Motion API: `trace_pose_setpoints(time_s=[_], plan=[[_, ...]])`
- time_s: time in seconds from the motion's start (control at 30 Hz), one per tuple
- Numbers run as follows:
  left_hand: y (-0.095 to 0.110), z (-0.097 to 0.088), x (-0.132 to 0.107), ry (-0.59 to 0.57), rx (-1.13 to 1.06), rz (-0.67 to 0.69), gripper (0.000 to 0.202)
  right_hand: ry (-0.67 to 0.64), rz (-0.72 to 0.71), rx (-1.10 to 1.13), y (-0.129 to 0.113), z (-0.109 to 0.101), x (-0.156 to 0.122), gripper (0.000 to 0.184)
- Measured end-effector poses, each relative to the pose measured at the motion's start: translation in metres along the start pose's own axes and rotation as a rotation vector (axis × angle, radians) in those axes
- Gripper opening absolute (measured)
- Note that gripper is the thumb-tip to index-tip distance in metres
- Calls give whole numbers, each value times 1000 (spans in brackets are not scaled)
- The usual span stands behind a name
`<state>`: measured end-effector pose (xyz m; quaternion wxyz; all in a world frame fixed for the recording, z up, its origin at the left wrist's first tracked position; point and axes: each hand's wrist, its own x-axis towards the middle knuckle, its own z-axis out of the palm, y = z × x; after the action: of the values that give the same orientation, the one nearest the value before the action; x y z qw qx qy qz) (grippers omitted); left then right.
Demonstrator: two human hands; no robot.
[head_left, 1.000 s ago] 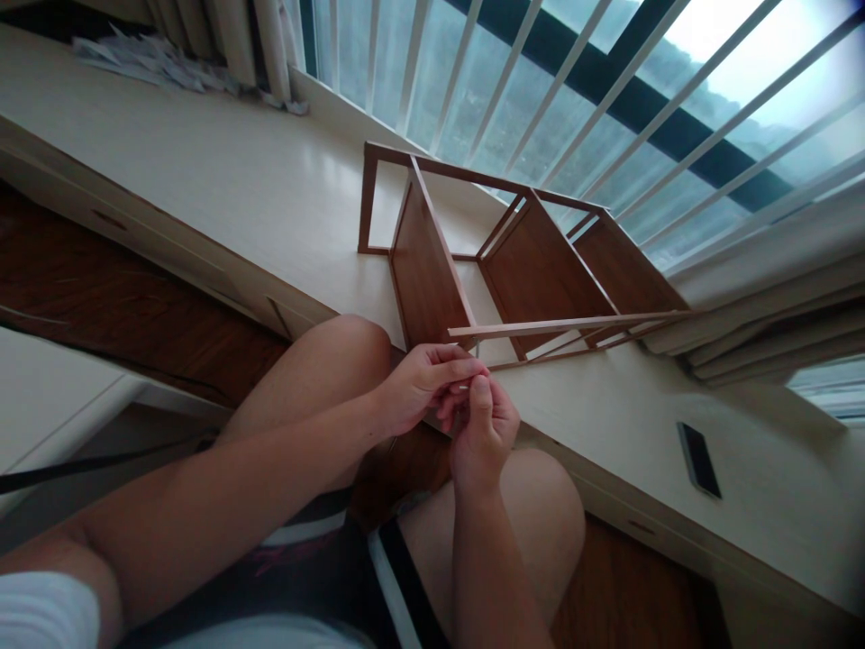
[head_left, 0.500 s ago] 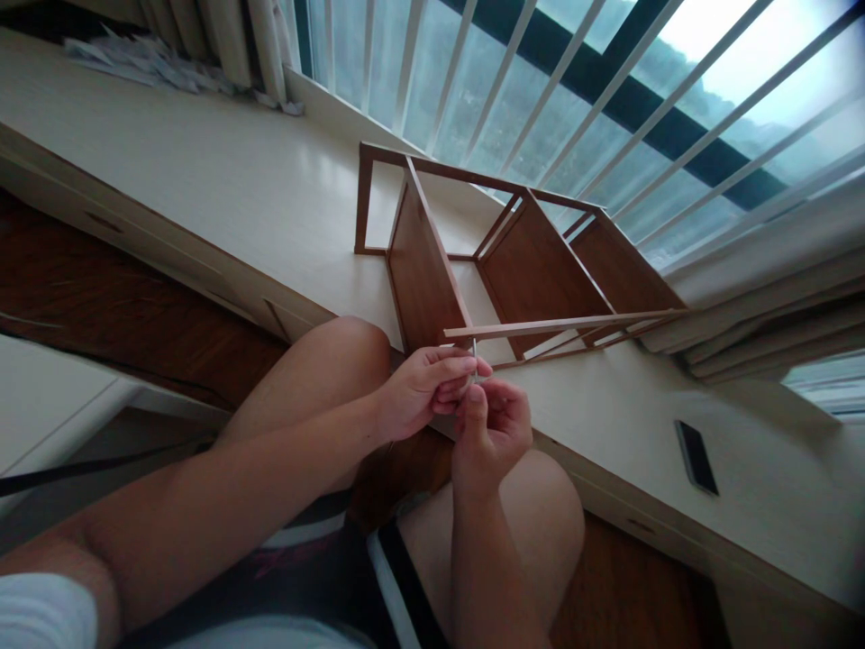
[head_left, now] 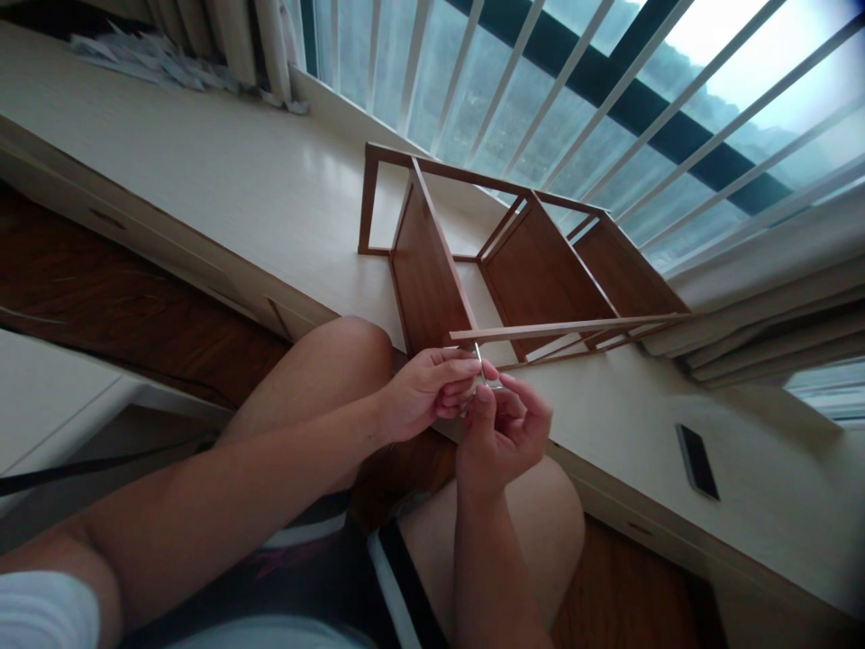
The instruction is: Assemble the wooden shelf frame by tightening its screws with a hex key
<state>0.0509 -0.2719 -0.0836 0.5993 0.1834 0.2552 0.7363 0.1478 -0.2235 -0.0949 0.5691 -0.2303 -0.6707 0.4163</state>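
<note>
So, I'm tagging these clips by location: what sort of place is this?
Probably a room in a home, beside a big window: there's a wide pale ledge, white bars across the glass, and curtains bunched at the side.

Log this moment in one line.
left hand: pinching metal pin; right hand: pinching same pin; nearby: wooden shelf frame on ledge, phone

The person wears a white sleeve [head_left: 40, 608] on the left upper arm. The forearms, knees, left hand [head_left: 425, 392] and right hand [head_left: 504, 433] are bare. Below are dark shorts [head_left: 317, 559] with broad white stripes and a faint reddish print.
</note>
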Motion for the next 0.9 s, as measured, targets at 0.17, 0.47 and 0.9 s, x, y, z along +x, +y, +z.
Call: trace_pose_setpoints(time_s=[0.17,0.47,0.9], plan=[[0,2,0,-14,-49,-10,20,21,-125,-76,4,-2,5,30],[-2,6,1,-48,-59,24,19,-19,-355,-183,9,-10,17,28],[-3,8,1,-7,-70,65,17,-126,-228,-224,4,-10,16,8]])
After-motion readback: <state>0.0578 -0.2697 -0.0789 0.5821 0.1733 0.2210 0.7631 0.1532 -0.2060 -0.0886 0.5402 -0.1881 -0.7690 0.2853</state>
